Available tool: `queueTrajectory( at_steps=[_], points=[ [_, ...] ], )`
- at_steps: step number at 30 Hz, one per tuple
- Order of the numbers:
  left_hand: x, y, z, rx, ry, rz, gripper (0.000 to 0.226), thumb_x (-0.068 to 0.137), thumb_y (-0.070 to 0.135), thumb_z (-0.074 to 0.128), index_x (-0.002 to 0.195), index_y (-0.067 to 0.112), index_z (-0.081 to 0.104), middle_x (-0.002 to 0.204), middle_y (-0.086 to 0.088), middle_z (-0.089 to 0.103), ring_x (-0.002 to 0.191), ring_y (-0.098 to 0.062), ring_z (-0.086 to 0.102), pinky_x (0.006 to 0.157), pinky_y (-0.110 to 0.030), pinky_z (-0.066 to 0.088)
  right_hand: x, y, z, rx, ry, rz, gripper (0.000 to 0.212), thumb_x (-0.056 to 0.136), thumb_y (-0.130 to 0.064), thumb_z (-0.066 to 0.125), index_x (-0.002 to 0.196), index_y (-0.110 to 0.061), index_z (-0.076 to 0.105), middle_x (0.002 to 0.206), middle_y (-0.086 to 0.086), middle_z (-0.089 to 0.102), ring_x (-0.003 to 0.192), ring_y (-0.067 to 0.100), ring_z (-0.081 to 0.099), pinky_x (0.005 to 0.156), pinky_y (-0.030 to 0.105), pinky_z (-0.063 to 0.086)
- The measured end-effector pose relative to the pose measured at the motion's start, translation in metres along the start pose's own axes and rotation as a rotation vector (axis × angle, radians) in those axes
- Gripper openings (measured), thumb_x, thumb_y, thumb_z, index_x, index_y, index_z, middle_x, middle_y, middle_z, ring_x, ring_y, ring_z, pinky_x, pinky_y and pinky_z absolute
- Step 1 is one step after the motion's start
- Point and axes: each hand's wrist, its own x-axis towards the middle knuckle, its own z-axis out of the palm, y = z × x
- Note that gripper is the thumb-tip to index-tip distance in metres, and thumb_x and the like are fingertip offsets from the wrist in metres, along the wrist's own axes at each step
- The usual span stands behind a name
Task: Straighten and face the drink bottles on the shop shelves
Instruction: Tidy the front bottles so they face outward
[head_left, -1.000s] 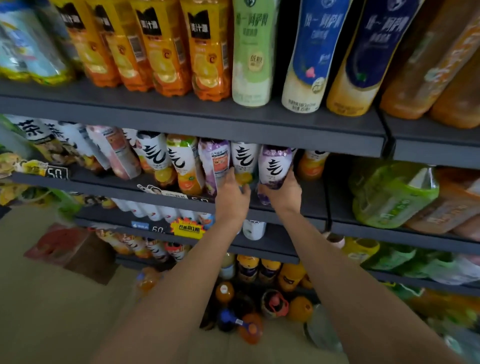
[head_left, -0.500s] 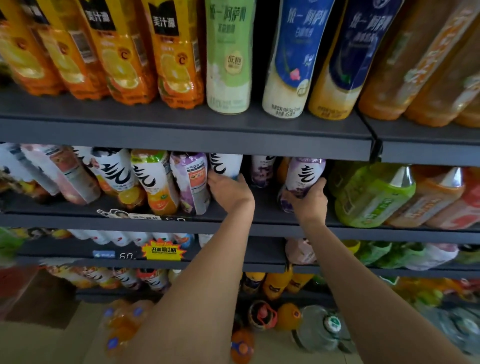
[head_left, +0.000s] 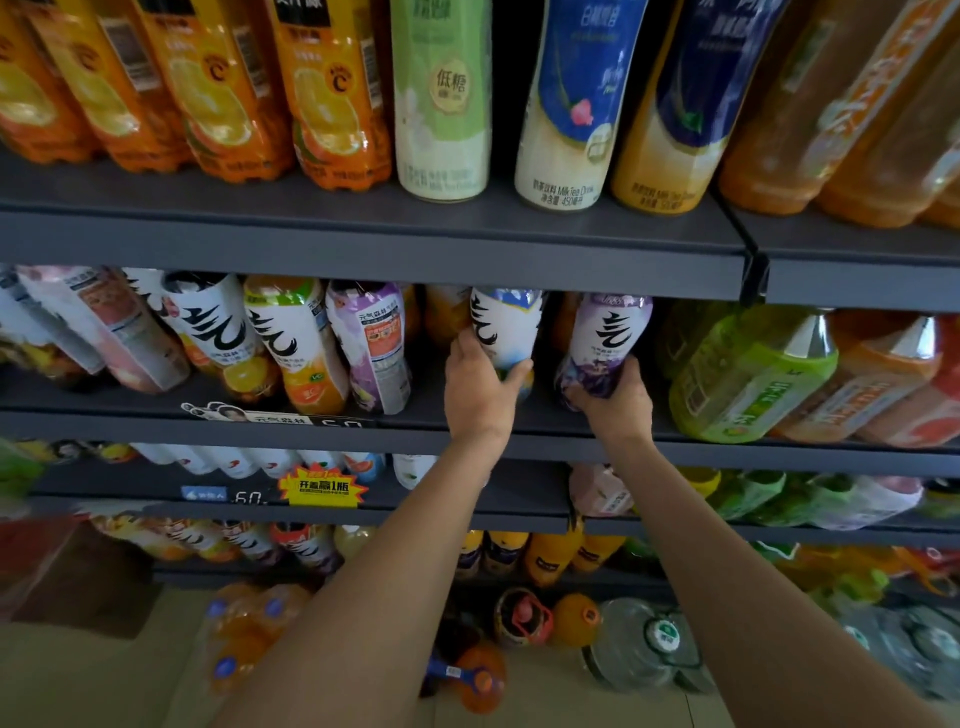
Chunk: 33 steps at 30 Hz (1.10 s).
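Head view — left hand (head_left: 480, 387) grips white bottle (head_left: 506, 327), right hand (head_left: 615, 397) grips purple bottle (head_left: 608, 338).

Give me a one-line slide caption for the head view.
Left hand grips a white-label bottle, right hand a purple one, on the second shelf.

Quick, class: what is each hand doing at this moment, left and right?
Left hand: grips the white plastic bottle with a blue-tinted top near its base.
Right hand: grips the white-and-purple plastic bottle near its base.
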Motion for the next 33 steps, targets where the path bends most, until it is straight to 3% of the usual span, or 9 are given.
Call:
queueTrajectory(
  at_steps=[4, 7, 11, 16, 23, 28, 33],
  points=[
    [0.000, 0.007, 0.003, 0.022, 0.056, -0.041, 0.062, 0.077, 0.029, 0.074, 0.121, -0.002, 0.042, 0.124, -0.016, 0.048, 0.118, -0.031, 0.043, 0.093, -0.034, 0.034, -0.005, -0.008, 0.011, -0.031, -0.034, -0.019, 0.058, 0.074, -0.017, 0.077, 0.121, -0.001, 0.047, 0.122, 0.017, 0.058, 0.113, 0.030, 0.054, 0.082, 0.029, 0.040],
    [0.000, 0.012, 0.005, 0.024, 0.102, -0.112, 0.066, 0.073, 0.029, 0.077, 0.119, -0.003, 0.042, 0.125, -0.018, 0.046, 0.118, -0.034, 0.042, 0.095, -0.037, 0.033, -0.011, -0.011, 0.022, -0.032, -0.038, -0.040, 0.061, 0.075, -0.019, 0.076, 0.124, -0.002, 0.045, 0.125, 0.017, 0.055, 0.116, 0.033, 0.051, 0.092, 0.040, 0.044],
    [-0.001, 0.006, 0.006, 0.050, 0.073, -0.098, 0.065, 0.074, 0.026, 0.076, 0.121, -0.003, 0.041, 0.126, -0.019, 0.045, 0.118, -0.037, 0.041, 0.097, -0.038, 0.030, -0.012, -0.007, 0.023, -0.057, -0.049, -0.083, 0.059, 0.075, -0.025, 0.076, 0.122, -0.006, 0.045, 0.124, 0.013, 0.055, 0.117, 0.032, 0.050, 0.092, 0.051, 0.044],
    [-0.008, -0.011, 0.008, 0.057, -0.108, -0.102, 0.068, 0.082, 0.019, 0.068, 0.139, 0.008, 0.031, 0.135, -0.014, 0.046, 0.122, -0.034, 0.035, 0.097, -0.037, 0.032, -0.004, -0.006, 0.015, -0.076, -0.085, -0.063, 0.058, 0.074, -0.026, 0.077, 0.119, -0.007, 0.047, 0.122, 0.013, 0.058, 0.114, 0.033, 0.054, 0.094, 0.052, 0.043],
    [-0.007, -0.018, 0.008, 0.041, -0.034, -0.090, 0.068, 0.069, 0.030, 0.081, 0.122, 0.005, 0.048, 0.123, -0.013, 0.052, 0.114, -0.032, 0.046, 0.088, -0.039, 0.038, 0.003, -0.004, 0.002, -0.061, -0.080, -0.006, 0.068, 0.071, -0.023, 0.080, 0.126, -0.008, 0.043, 0.125, 0.012, 0.057, 0.117, 0.031, 0.052, 0.094, 0.041, 0.045],
    [-0.009, -0.014, 0.009, 0.083, -0.006, -0.085, 0.064, 0.067, 0.031, 0.082, 0.116, 0.007, 0.048, 0.119, -0.010, 0.052, 0.111, -0.030, 0.047, 0.083, -0.038, 0.040, 0.003, -0.004, 0.002, -0.097, -0.053, -0.009, 0.067, 0.069, -0.025, 0.082, 0.123, -0.009, 0.046, 0.121, 0.012, 0.060, 0.115, 0.032, 0.053, 0.097, 0.050, 0.042],
    [-0.010, -0.001, 0.019, 0.127, -0.059, -0.086, 0.068, 0.071, 0.030, 0.079, 0.124, 0.009, 0.043, 0.126, -0.008, 0.048, 0.117, -0.030, 0.043, 0.087, -0.038, 0.040, 0.004, -0.002, -0.002, -0.138, 0.005, 0.011, 0.063, 0.071, -0.026, 0.080, 0.121, -0.008, 0.047, 0.120, 0.013, 0.061, 0.114, 0.034, 0.053, 0.095, 0.051, 0.042]
  ],
)
